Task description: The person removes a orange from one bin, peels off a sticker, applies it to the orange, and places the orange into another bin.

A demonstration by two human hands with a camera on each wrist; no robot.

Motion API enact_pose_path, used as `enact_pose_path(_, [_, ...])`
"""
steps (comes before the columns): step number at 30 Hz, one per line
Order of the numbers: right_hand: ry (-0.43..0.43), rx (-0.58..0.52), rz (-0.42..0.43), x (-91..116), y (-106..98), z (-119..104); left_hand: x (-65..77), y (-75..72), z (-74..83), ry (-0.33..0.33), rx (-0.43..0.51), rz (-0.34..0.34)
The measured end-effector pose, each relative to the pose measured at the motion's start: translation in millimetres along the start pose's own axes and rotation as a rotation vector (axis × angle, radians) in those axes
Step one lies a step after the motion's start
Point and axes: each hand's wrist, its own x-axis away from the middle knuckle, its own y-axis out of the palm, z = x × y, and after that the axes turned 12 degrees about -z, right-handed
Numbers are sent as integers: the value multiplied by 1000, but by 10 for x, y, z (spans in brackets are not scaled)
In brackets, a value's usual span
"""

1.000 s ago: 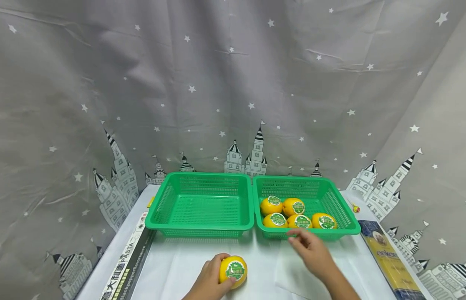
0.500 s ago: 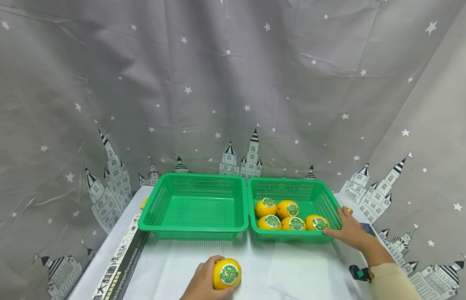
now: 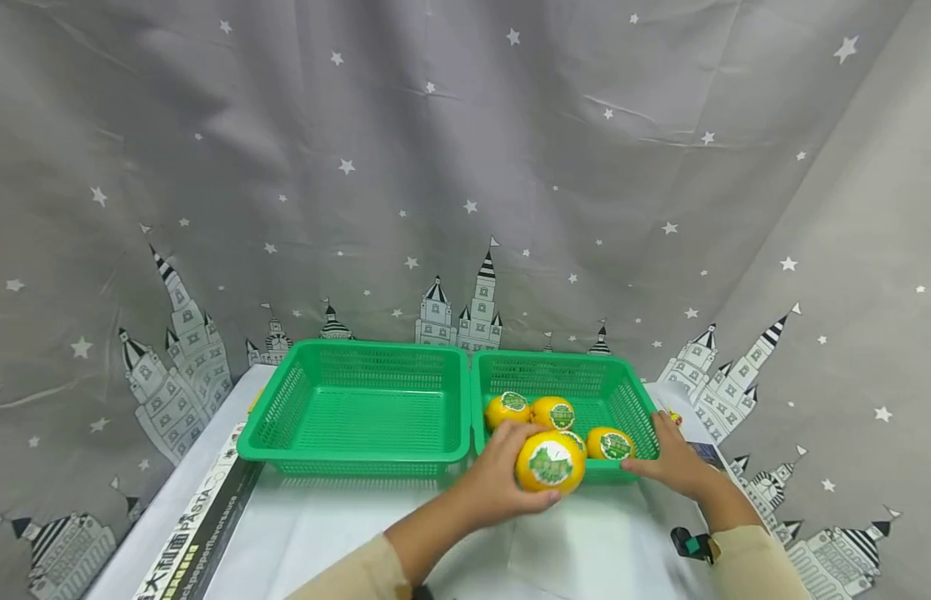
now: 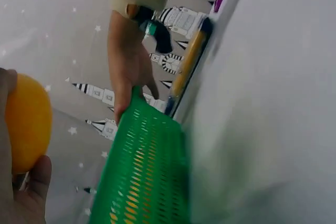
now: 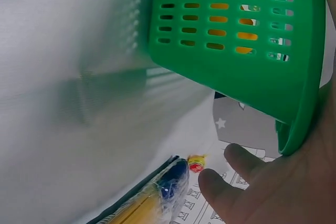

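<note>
My left hand (image 3: 503, 471) grips a yellow orange (image 3: 549, 463) with a round green-and-white sticker, held up in front of the right green basket (image 3: 632, 385). In the left wrist view, fingers and thumb wrap that orange (image 4: 30, 124) at the left edge. My right hand (image 3: 678, 465) holds the right basket's near right corner, thumb on the front rim. Seen from the right wrist, the basket (image 5: 226, 72) rim sits against the palm, fingers reaching along its outer side. Several stickered oranges (image 3: 508, 410) lie inside the basket; the held one partly hides the front row.
A second green basket (image 3: 352, 458) stands directly left, nothing inside it. A black-and-white pasta box (image 3: 198, 521) lies along the table's left edge. At the right edge are a blue-and-yellow packet (image 5: 152, 198) and a small wrapped candy (image 5: 196, 163). A grey curtain (image 3: 465, 167) hangs behind.
My left hand has lifted the orange from the table's front and carried it up and right to the basket. My right hand moved right onto the basket's corner and stays there.
</note>
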Motion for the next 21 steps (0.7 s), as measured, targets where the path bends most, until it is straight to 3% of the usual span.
enact_pose_path(2, [16, -17, -6, -29, 1, 15, -501, 26, 76, -23, -7, -15])
enact_pose_path(5, [27, -45, -13, -53, 9, 32, -1197, 109, 34, -88, -86, -59])
enact_pose_path(7, [33, -63, -19, -60, 24, 33, -1558, 160, -49, -125, -164, -108])
enact_pose_path(9, [37, -70, -19, -65, 44, 24, -1812, 208, -143, -166, -239, -159])
enact_pose_path(11, [45, -75, -21, -70, 65, 10, -1979, 264, -248, -211, -292, -210])
enact_pose_path(16, [53, -84, -28, -78, 83, -22, -2142, 428, -501, -367, -448, -305])
enact_pose_path(21, [69, -80, -10, -45, 12, 26, -2227, 549, -515, -423, -622, -366])
